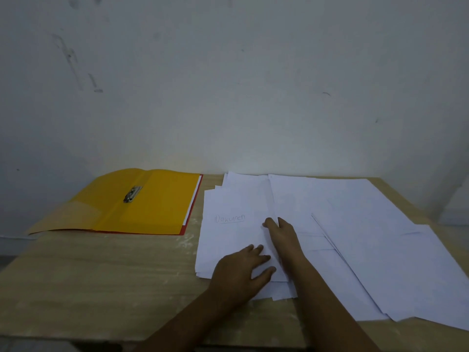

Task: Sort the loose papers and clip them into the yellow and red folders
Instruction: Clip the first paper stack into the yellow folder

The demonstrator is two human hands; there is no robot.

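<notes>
Head view: left hand pressing flat, fingers spread and nearly straight, on the loose papers; right hand lying edge-on just beyond, fingertips touching the sheet marked "Dokumen", curl hard to tell. Likely handling light, floppy, slippery; best pinching a free edge near the fingertips. Sitting well left of the fingers: yellow folder, open, metal clip showing, red folder peeking beneath. Resting on a pale wooden table against a scuffed white wall.
</notes>
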